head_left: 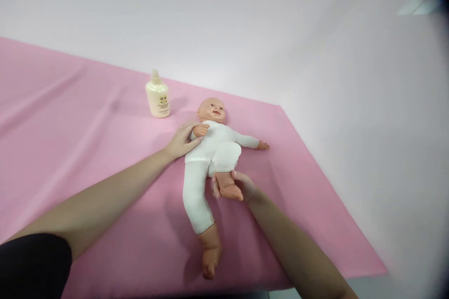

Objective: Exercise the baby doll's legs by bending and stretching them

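The right hand (245, 186) is gripping the doll (207, 144) around the ankle of its bent leg, and the torso is lying beyond that grip on the pink sheet (87, 121). The left hand (183, 140) is clasping one arm, while a cream bottle (158, 99) is standing beyond that hand.

Pale-yellow bottle (159, 99), pink cloth (87, 149), white wall (140, 23)

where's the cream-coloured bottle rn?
Head view, left of centre: the cream-coloured bottle stands on the pink cloth near its far edge, left of the doll's head and beyond the left hand.
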